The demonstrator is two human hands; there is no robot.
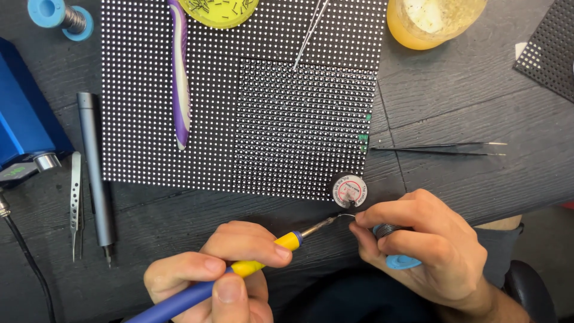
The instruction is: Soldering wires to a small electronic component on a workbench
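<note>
On the dark wood-grain counter (pixel 466 113) lies a large black LED matrix panel (pixel 239 90) with a smaller panel piece on top, and at its near edge sits a small round flux tin (pixel 350 190); the work in hand looks like tinning the iron. The left hand (pixel 221 269) clenches the soldering iron (pixel 251 263), its tip just below the tin. The right hand (pixel 424 245) has its fingers (pixel 371 218) grasping a solder spool (pixel 397 251), feeding wire to the tip, which calls for a steady touch. Tweezers (pixel 439 148) lie apart.

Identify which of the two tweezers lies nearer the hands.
The black tweezers, right of the dotted panel, just above the right hand; the silver tweezers lie far left.
</note>
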